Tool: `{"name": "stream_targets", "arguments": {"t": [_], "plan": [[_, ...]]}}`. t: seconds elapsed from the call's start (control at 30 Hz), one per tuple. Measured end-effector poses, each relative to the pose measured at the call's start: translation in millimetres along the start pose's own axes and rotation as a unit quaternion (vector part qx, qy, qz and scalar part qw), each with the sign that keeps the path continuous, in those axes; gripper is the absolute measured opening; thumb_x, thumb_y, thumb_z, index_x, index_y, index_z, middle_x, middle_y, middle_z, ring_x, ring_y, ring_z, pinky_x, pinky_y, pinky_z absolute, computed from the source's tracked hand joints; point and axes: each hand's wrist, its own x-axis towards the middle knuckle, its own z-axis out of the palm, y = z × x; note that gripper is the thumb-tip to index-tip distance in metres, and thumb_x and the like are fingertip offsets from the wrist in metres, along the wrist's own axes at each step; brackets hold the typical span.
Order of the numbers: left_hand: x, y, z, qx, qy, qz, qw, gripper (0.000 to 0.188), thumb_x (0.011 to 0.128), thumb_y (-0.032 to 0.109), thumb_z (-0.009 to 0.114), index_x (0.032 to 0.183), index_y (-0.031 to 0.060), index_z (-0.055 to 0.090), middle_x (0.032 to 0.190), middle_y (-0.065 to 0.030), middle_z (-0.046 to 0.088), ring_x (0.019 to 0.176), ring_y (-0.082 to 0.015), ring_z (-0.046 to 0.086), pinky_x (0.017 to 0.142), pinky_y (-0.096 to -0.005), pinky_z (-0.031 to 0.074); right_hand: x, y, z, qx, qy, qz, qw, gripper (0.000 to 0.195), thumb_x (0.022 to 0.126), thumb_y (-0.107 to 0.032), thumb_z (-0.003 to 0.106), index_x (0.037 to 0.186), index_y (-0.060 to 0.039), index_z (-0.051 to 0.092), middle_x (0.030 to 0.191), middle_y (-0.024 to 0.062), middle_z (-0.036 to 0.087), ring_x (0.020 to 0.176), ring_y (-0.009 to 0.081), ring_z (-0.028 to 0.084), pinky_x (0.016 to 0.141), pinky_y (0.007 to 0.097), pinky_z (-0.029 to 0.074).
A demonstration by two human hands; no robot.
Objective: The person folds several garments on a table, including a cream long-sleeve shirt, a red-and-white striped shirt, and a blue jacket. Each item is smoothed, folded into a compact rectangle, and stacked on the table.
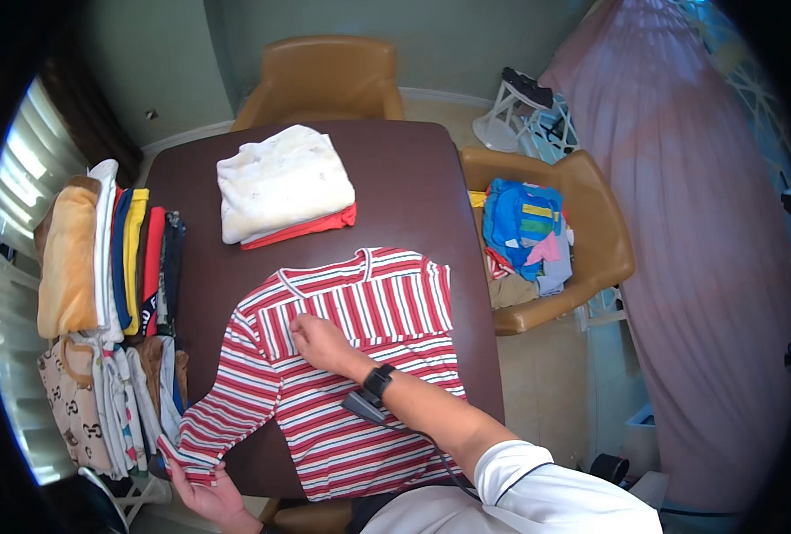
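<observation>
A red, white and dark striped long-sleeved shirt (368,400) lies spread on a dark brown table (408,180), its neckline towards the far side. One sleeve is folded across the upper body of the shirt; the other extends to the lower left. My left hand (211,494) grips the cuff of that extended sleeve near the table's left front corner. My right hand (322,344) rests on the shirt's upper left part, its fingers curled; whether they pinch the fabric is not clear. A dark strap is around the right wrist, and a cable with a dark plug-like end hangs beside it.
A folded white cloth (285,183) lies on a red one (302,228) farther back. Stacks of folded clothes (135,267) line the table's left side. Mixed clothes (525,227) lie heaped on a tan armchair (595,233) at right; another tan chair (328,73) stands behind the table.
</observation>
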Motion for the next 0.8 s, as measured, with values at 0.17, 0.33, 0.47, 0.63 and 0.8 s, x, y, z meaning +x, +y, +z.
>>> {"name": "stream_targets", "arguments": {"t": [0.17, 0.33, 0.47, 0.63, 0.8], "plan": [[-2.9, -0.8, 18.7, 0.015, 0.017, -0.013, 1.0, 0.062, 0.113, 0.033, 0.061, 0.165, 0.0034, 0.048, 0.14, -0.016, 0.071, 0.11, -0.0231, 0.075, 0.07, -0.0346, 0.065, -78.1, 47.8, -66.2, -0.081, 0.151, 0.061, 0.983, 0.013, 0.104, -0.008, 0.061, 0.113, 0.0001, 0.067, 0.1, 0.0203, 0.069, 0.085, 0.0389, 0.07, 0.083, 0.0495, 0.06], [-4.1, -7.3, 29.6, 0.025, 0.01, -0.026, 0.999, 0.059, 0.111, 0.034, 0.063, 0.161, 0.003, 0.052, 0.138, -0.0142, 0.073, 0.111, -0.0225, 0.076, 0.07, -0.0342, 0.066, -155.4, 118.3, -122.2, -0.14, 0.37, 0.146, 0.907, 0.018, 0.101, -0.017, 0.069, 0.108, -0.0002, 0.066, 0.1, 0.0223, 0.072, 0.091, 0.0458, 0.072, 0.085, 0.0536, 0.058], [-6.4, -13.0, 41.9, 0.036, 0.025, -0.045, 0.998, 0.06, 0.109, 0.037, 0.067, 0.159, 0.0068, 0.055, 0.137, -0.0128, 0.073, 0.113, -0.0218, 0.075, 0.071, -0.0334, 0.066, -163.8, 129.2, -159.4, -0.086, 0.343, 0.311, 0.882, 0.031, 0.097, -0.027, 0.076, 0.107, 0.002, 0.071, 0.107, 0.0283, 0.079, 0.102, 0.0483, 0.075, 0.09, 0.0557, 0.059], [-10.9, -24.1, 64.0, 0.043, -0.008, -0.063, 0.997, 0.055, 0.108, 0.038, 0.067, 0.156, 0.0106, 0.059, 0.139, -0.0089, 0.073, 0.113, -0.0204, 0.074, 0.07, -0.0347, 0.064, -154.8, 125.0, -157.2, -0.176, 0.253, 0.212, 0.927, 0.03, 0.093, -0.026, 0.077, 0.107, 0.0006, 0.072, 0.099, 0.0236, 0.079, 0.098, 0.0464, 0.076, 0.089, 0.0556, 0.059], [-16.8, -25.3, 75.8, 0.065, -0.004, -0.07, 0.995, 0.053, 0.109, 0.039, 0.066, 0.154, 0.0114, 0.061, 0.132, -0.0075, 0.074, 0.108, -0.0184, 0.073, 0.068, -0.0357, 0.064, -156.2, 116.4, -150.9, -0.163, 0.271, 0.264, 0.911, 0.02, 0.093, -0.013, 0.072, 0.106, 0.0016, 0.07, 0.108, 0.0275, 0.075, 0.104, 0.0489, 0.074, 0.094, 0.0572, 0.059]]}}
